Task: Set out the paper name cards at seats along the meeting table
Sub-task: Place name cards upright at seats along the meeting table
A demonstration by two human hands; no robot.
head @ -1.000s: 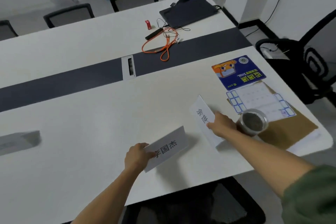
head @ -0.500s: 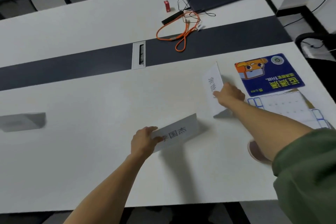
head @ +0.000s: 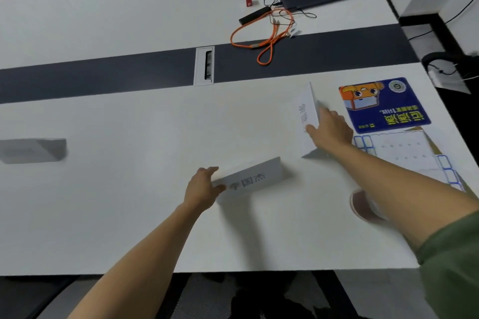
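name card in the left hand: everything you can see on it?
The name card is white paper folded into a low tent, with the ridge on top and three dark printed characters, blurred, on the face toward the camera. Its long side slants up to the right. The left hand holds its left end, thumb on the front face and fingers over the ridge; the right end is free. It sits low over the white table, though contact can't be told, clear of the second card in the right hand.
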